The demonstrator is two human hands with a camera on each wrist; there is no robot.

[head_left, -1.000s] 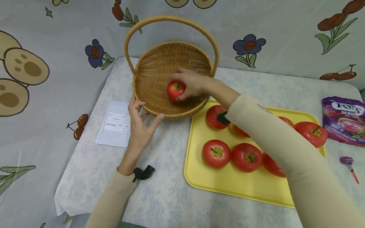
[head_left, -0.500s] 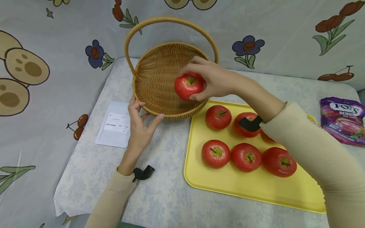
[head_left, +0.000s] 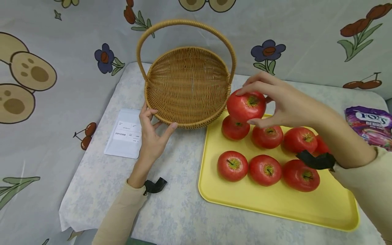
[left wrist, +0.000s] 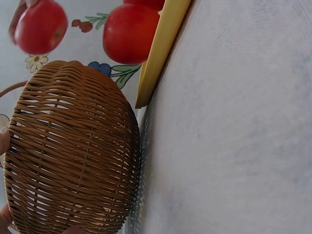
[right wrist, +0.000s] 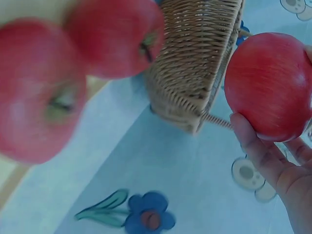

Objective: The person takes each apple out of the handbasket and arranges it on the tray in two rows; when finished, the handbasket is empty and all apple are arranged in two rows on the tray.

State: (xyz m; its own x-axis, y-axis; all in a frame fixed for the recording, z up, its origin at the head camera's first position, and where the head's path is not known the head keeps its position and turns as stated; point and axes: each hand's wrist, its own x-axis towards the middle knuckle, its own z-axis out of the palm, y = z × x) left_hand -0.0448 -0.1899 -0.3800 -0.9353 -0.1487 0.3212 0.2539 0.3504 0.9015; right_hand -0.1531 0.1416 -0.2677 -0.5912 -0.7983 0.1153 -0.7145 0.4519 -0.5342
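1. My right hand has its fingers and thumb curled round a red apple, stem end up, lifted clear in the air.
2. That apple hangs over the far-left corner of the yellow tray, just above another apple lying there, and just to the right of the wicker basket and its rim.
3. The basket's opening lies to the left of my right hand and slightly farther away; the tray lies directly below it and toward me.
4. My left hand rests with relaxed fingers against the basket's near-left rim, gripping nothing, thumb and fingertips touching the weave. It is the nearer hand to the basket; my right is nearer to the tray.
5. The basket holds nothing that I can see; its handle arches from side to side across it.
6. Seven apples lie on the tray in two rows.
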